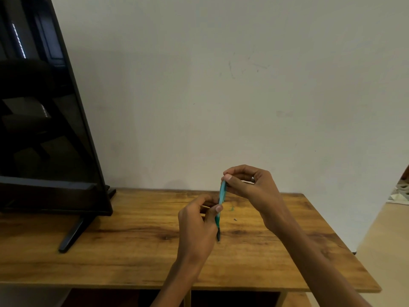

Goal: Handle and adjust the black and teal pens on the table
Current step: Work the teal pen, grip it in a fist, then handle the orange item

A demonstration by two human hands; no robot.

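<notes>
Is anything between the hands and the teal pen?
No. Both hands already pinch the slim teal plastic pen: the right hand holds its top end, the left hand its lower part. Its dark tip points down above the wooden table. No black pen is visible.

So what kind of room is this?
Probably a room at home: a big TV stands on a wooden table by a plain wall, with both hands holding a teal pen.

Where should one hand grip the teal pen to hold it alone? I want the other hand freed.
Judging by its pose, grip the teal pen mid-barrel from the side. It stands near upright, tip down; the right hand pinches its top, the left hand its lower part.
</notes>
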